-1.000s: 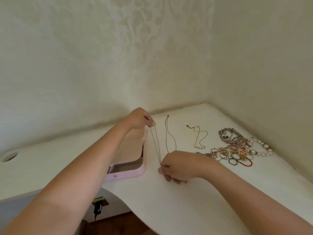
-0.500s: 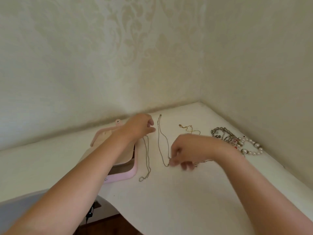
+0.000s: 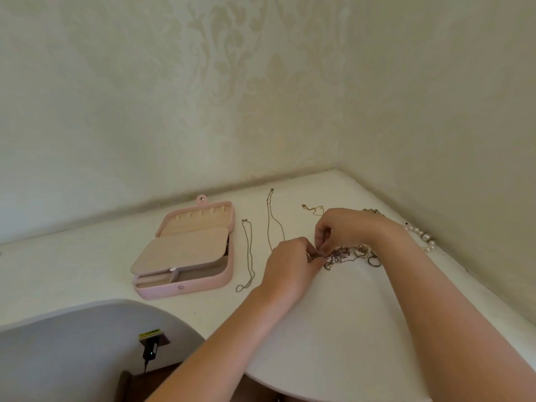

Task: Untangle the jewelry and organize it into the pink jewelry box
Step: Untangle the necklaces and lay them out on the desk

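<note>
Laid thin chain point(image 3: 249, 256) at 3 o'clock of pink jewelry box point(image 3: 185, 250), moved left hand point(image 3: 290, 268), right hand point(image 3: 345, 227) over, pinching tangled pile point(image 3: 342, 253).

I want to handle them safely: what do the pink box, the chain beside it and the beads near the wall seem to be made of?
Pink box: likely faux leather, matte, smooth shell; beige soft-looking lining. Chain: thin silvery metal, fine links. Beads: glossy white, pearl-like; real or imitation, cannot tell.

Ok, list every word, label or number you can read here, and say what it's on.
The yellow-green label below the desk: print too blurred to read.
The black adapter under it: markings too small to read.
The pink box and the tangle: no text shows.
</note>
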`<state>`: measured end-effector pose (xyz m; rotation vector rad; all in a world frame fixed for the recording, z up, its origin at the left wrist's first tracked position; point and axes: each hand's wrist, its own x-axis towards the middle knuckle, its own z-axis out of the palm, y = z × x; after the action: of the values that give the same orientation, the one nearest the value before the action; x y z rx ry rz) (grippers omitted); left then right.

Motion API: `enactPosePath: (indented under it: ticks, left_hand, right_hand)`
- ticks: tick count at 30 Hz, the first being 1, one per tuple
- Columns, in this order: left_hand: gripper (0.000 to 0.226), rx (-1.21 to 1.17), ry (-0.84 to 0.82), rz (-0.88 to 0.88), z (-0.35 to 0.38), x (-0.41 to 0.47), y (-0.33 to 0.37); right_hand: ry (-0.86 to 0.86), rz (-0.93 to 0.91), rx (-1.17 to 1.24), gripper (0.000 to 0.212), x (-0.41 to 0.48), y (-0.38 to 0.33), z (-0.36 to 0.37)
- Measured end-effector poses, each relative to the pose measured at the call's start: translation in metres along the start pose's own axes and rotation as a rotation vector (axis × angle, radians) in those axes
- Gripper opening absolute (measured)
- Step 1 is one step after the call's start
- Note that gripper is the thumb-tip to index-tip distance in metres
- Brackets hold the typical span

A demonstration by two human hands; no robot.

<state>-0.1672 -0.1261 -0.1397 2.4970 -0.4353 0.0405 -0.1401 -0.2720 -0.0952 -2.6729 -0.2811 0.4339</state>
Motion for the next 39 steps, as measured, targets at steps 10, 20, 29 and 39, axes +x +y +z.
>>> enactPosePath:
  ticks: [10, 20, 29, 39]
  left_hand:
    - [0.023, 0.044, 0.104, -0.002, 0.012, -0.011, -0.002]
    - [0.017, 0.038, 0.121, 0.034, 0.008, -0.012, -0.006]
    - [0.015, 0.054, 0.099, 0.056, 0.003, -0.012, -0.011]
    - [0.027, 0.142, 0.034, 0.161, -0.002, -0.016, -0.009]
  right_hand:
    - [-0.015, 0.014, 0.072, 0.015, 0.001, 0.003, -0.001]
    - [0.14, -0.093, 0.297, 0.017, -0.009, 0.007, -0.015]
    - [0.627, -0.295, 1.111, 0.011, -0.019, 0.007, -0.035]
    - [1.167, -0.33, 1.578, 0.01, -0.027, 0.013, -0.045]
